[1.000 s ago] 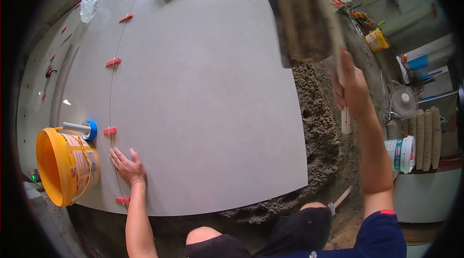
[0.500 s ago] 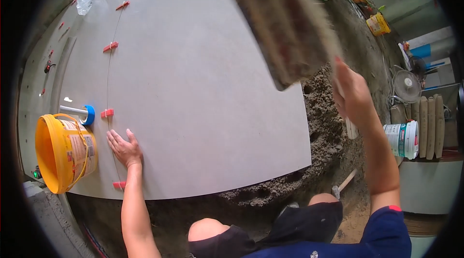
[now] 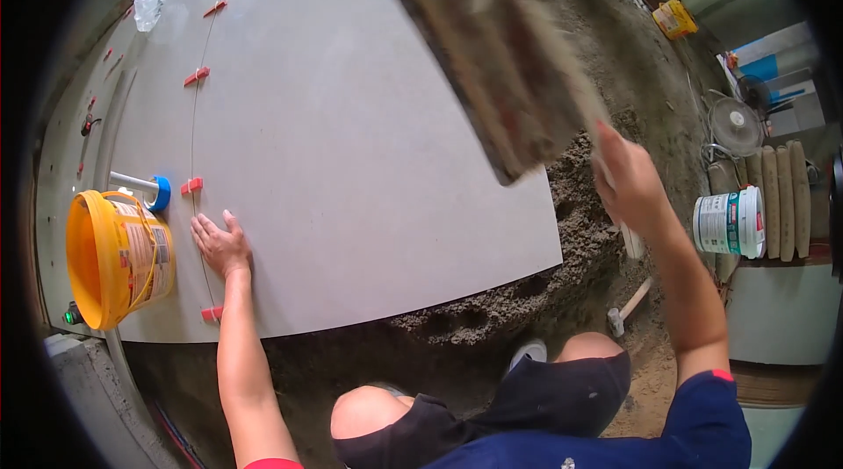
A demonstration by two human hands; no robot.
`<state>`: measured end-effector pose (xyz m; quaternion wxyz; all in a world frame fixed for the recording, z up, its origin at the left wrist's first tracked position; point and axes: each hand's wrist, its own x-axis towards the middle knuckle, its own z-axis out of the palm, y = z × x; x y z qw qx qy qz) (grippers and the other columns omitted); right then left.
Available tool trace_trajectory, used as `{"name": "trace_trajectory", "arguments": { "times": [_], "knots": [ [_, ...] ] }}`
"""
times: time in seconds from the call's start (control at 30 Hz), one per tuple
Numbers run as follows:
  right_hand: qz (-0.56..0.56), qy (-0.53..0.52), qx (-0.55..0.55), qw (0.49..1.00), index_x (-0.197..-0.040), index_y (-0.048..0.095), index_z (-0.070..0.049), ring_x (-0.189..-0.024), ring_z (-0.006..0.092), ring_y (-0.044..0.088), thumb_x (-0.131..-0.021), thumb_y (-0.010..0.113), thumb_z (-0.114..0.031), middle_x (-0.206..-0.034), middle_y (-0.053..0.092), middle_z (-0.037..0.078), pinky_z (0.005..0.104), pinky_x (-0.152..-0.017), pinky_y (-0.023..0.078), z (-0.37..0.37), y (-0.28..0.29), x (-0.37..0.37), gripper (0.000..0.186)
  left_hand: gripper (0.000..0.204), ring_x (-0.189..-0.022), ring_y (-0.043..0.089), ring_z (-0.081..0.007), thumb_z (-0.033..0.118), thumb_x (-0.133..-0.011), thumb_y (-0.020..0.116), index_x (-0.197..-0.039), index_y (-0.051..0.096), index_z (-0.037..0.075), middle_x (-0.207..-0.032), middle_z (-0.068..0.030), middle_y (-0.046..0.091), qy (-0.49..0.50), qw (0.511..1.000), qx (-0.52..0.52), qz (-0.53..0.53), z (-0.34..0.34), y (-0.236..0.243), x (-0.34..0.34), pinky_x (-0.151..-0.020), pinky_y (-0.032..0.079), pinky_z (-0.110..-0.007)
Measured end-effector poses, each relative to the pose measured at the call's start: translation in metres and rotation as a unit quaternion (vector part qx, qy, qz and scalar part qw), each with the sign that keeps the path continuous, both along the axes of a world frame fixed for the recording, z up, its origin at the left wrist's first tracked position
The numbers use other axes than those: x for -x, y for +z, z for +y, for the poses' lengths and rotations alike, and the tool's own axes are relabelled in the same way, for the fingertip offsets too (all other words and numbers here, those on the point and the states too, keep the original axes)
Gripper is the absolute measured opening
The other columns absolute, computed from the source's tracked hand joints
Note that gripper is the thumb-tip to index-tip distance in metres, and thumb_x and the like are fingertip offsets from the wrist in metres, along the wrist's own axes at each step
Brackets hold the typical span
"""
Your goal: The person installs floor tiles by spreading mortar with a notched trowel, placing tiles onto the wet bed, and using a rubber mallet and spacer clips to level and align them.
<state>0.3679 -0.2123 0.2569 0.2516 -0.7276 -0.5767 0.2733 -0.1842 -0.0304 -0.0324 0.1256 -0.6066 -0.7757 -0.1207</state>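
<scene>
A large pale grey tile (image 3: 351, 135) spans the middle, with red levelling wedges (image 3: 191, 185) along its left seam. My left hand (image 3: 219, 241) lies flat on the tile by that seam, fingers stretched out. My right hand (image 3: 628, 175) grips the pale handle of a broad, mortar-stained flat tool (image 3: 505, 74), which is raised over the tile's upper right part and blurred by motion. An orange bucket (image 3: 88, 258) lies tipped beside my left hand, next to a blue tape roll (image 3: 159, 194) and a white rod.
Rough mortar (image 3: 474, 311) borders the tile's right and near edges. A hammer (image 3: 630, 302) lies by my knee (image 3: 588, 348). On the right are a white pail (image 3: 729, 223), upright sacks (image 3: 781, 197), a fan (image 3: 736, 124) and a yellow bucket (image 3: 674, 18). A crumpled bag (image 3: 151, 8) sits top left.
The broad tool in my right hand has swung left over the tile and tilted. The tile and my left hand on it appear higher in the view.
</scene>
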Motion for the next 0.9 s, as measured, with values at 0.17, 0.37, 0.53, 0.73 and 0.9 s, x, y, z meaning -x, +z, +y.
{"name": "trace_trajectory", "arguments": {
  "times": [0.17, 0.37, 0.53, 0.73, 0.9],
  "knots": [
    [-0.056, -0.056, 0.092, 0.993, -0.101, 0.063, 0.002, -0.063, 0.0238, 0.06, -0.102, 0.048, -0.047, -0.065, 0.06, 0.016, 0.0359, -0.055, 0.048, -0.087, -0.117, -0.001, 0.051, 0.071, -0.14, 0.039, -0.0376, 0.048, -0.096, 0.05, -0.139, 0.048, -0.008, -0.148, -0.0261, 0.045, 0.005, 1.0, 0.004, -0.02, 0.004, 0.0, -0.035, -0.118, 0.029, -0.043],
    [0.159, -0.088, 0.277, 0.944, -0.072, 0.05, -0.01, -0.042, 0.0101, 0.039, -0.099, 0.046, -0.061, -0.054, 0.041, -0.002, 0.0287, -0.037, 0.032, 0.015, -0.09, 0.062, 0.058, 0.078, -0.144, 0.03, -0.042, 0.047, -0.094, 0.048, -0.141, 0.04, -0.015, -0.151, -0.0319, 0.037, -0.037, 0.997, 0.014, -0.065, -0.008, -0.016, 0.016, -0.122, 0.018, -0.049],
    [0.212, -0.141, 0.153, 0.955, -0.108, 0.064, -0.007, -0.044, 0.0051, 0.038, -0.1, 0.047, -0.056, -0.058, 0.044, -0.006, 0.0243, -0.037, 0.028, -0.022, -0.016, 0.008, 0.053, 0.085, -0.149, 0.014, -0.0459, 0.049, -0.097, 0.043, -0.149, 0.022, -0.014, -0.158, -0.0346, 0.018, -0.133, 0.99, 0.049, -0.01, -0.113, -0.001, -0.019, -0.123, 0.01, -0.051],
    [0.042, -0.122, -0.082, 0.988, -0.084, 0.055, -0.004, -0.047, 0.0108, 0.038, -0.103, 0.043, -0.053, -0.056, 0.041, -0.002, 0.0294, -0.044, 0.034, -0.055, -0.127, -0.001, 0.053, 0.085, -0.149, 0.016, -0.0436, 0.042, -0.093, 0.053, -0.15, 0.022, -0.013, -0.158, -0.0315, 0.02, -0.103, 0.988, 0.079, -0.084, -0.169, 0.035, -0.053, -0.122, 0.016, -0.05],
    [0.104, -0.116, 0.227, 0.961, -0.066, 0.04, -0.01, -0.036, 0.0162, 0.038, -0.097, 0.042, -0.068, -0.05, 0.036, 0.0, 0.0351, -0.033, 0.032, 0.08, -0.166, 0.047, 0.065, 0.083, -0.15, 0.019, -0.0391, 0.043, -0.091, 0.055, -0.15, 0.028, -0.009, -0.16, -0.0263, 0.023, -0.109, 0.985, 0.052, -0.122, -0.176, 0.035, -0.039, -0.122, 0.016, -0.047]
  ]
}}
